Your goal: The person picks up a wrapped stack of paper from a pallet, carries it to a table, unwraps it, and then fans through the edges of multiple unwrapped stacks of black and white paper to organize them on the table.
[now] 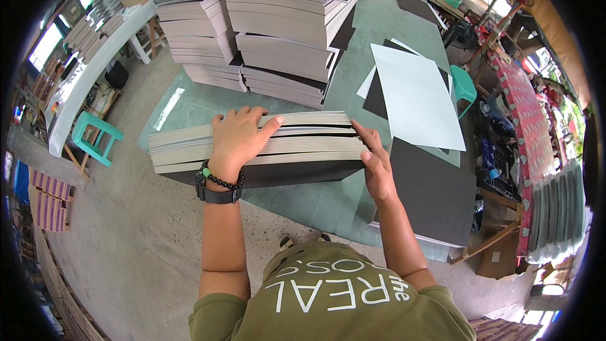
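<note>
A thick stack of boards [303, 148] with pale edges and a black face toward me stands tilted at the near edge of the green table. Across its upper edges lies my left hand [241, 136], thumb out to the right and fingers curling over the far side. At the stack's right end my right hand [375, 159] grips the corner, its thumb on the near side and fingers behind. Thin dark gaps run between some boards. A black watch [218, 194] and a beaded bracelet [221, 181] circle my left wrist.
Tall piles of black-faced boards [278, 53] stand at the far side of the green table [183, 110]. White sheets [420, 98] and black sheets [432, 192] lie to the right. Green stools stand at left [95, 137] and right [464, 87].
</note>
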Available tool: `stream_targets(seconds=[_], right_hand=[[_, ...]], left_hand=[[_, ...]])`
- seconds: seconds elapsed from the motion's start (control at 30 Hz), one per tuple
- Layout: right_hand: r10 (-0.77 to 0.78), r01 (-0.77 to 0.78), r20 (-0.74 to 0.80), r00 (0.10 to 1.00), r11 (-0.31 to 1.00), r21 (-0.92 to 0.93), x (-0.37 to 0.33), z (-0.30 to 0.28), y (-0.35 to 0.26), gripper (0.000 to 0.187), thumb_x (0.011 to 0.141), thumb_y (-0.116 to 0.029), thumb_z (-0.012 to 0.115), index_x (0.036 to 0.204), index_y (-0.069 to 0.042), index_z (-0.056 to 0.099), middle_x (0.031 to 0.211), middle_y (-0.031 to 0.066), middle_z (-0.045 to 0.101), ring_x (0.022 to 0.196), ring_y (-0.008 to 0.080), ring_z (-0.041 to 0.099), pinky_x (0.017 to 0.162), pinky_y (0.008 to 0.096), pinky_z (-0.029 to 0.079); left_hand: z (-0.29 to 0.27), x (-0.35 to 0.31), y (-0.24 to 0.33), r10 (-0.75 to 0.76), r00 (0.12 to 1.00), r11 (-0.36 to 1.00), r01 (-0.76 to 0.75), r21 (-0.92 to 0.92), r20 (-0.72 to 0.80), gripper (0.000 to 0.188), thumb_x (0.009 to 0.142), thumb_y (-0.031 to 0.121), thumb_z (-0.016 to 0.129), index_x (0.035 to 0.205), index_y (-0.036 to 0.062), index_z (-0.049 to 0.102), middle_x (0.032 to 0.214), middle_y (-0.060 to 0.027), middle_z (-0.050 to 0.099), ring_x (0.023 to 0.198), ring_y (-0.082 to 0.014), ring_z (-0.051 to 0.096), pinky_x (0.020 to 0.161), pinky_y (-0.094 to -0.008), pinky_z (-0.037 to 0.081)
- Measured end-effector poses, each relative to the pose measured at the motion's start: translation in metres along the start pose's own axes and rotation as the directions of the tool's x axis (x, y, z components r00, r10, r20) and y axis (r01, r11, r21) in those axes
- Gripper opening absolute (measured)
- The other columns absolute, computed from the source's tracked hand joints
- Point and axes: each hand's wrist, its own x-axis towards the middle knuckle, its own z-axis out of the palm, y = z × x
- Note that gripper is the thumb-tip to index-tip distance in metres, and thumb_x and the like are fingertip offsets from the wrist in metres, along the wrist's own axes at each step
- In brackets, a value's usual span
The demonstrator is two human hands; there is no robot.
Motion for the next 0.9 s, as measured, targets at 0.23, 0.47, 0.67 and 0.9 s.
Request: stream_targets(seconds=[0.23, 0.47, 0.67, 0.9], right_hand=[[-0.048, 0.047, -0.025, 0.999, 0.998, -0.040, -0.003, 0.002, 0.002, 0.061, 0.075, -0.034, 0.056, 0.127, -0.004, 0.048, 0.110, 0.0094, 0.045, 0.106, 0.0207, 0.040, 0.097, 0.0312, 0.027], [0.097, -0.095, -0.003, 0.995, 0.980, 0.173, -0.001, 0.000, 0.009, 0.064, 0.077, -0.038, 0.055, 0.130, -0.004, 0.043, 0.114, 0.0098, 0.044, 0.108, 0.0214, 0.041, 0.096, 0.0327, 0.029], [-0.010, 0.009, 0.068, 0.998, 1.000, 0.019, 0.010, -0.003, 0.003, 0.071, 0.078, -0.047, 0.052, 0.132, -0.003, 0.042, 0.110, 0.0100, 0.044, 0.109, 0.0227, 0.042, 0.097, 0.0336, 0.029], [-0.010, 0.009, 0.028, 1.000, 0.999, 0.046, 0.009, -0.002, 0.010, 0.068, 0.076, -0.049, 0.053, 0.127, -0.004, 0.046, 0.109, 0.0101, 0.045, 0.109, 0.0231, 0.042, 0.097, 0.0349, 0.030]], left_hand=[[0.006, 0.002, -0.004, 0.028, 0.996, 1.000, -0.029, -0.009, -0.079, 0.049, 0.087, 0.052, 0.040, 0.105, 0.0118, 0.062, 0.103, -0.0080, 0.062, 0.098, -0.0268, 0.055, 0.091, -0.0473, 0.031], [0.007, 0.004, -0.004, 0.006, 0.998, 1.000, -0.005, 0.020, -0.063, 0.045, 0.090, 0.049, 0.037, 0.107, 0.0142, 0.061, 0.106, -0.0065, 0.061, 0.101, -0.0265, 0.054, 0.092, -0.0454, 0.031], [0.006, 0.003, -0.003, -0.006, 0.999, 1.000, 0.007, 0.017, -0.052, 0.045, 0.090, 0.049, 0.037, 0.106, 0.0149, 0.062, 0.103, -0.0059, 0.061, 0.100, -0.0261, 0.053, 0.092, -0.0430, 0.030], [0.005, 0.003, -0.002, -0.010, 0.998, 1.000, 0.008, -0.029, -0.057, 0.046, 0.089, 0.049, 0.037, 0.105, 0.0142, 0.062, 0.101, -0.0062, 0.061, 0.099, -0.0268, 0.054, 0.092, -0.0424, 0.030]])
